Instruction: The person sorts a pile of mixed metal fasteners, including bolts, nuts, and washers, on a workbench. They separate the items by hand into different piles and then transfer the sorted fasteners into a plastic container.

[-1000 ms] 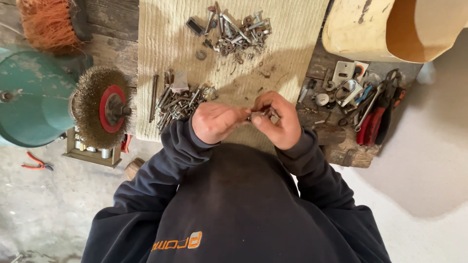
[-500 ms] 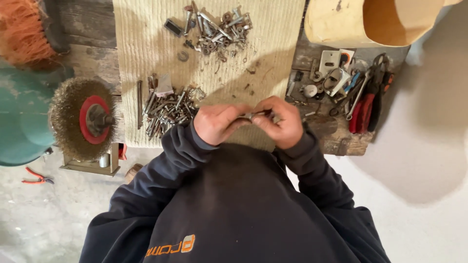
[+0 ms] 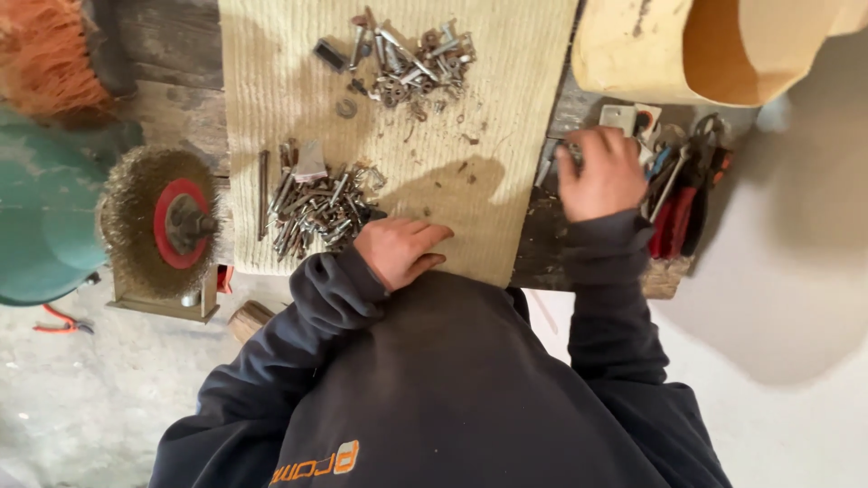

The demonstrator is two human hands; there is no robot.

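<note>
Two bolt heaps, rusty pile [image 3: 312, 212] lower left, cleaner pile [image 3: 407, 63] top; left hand [image 3: 398, 251] loosely curled, empty; right hand [image 3: 604, 172] fingers among right-edge tools [image 3: 683, 194], grip unclear

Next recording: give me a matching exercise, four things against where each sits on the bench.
1. left hand
2. right hand
3. wire brush wheel
4. shiny bolt pile

A. far end of the mat
B. left of the mat, on the grinder
C. near edge of the mat, beside rusty bolts
D. among tools right of the mat

Pairs: 1-C, 2-D, 3-B, 4-A
</note>
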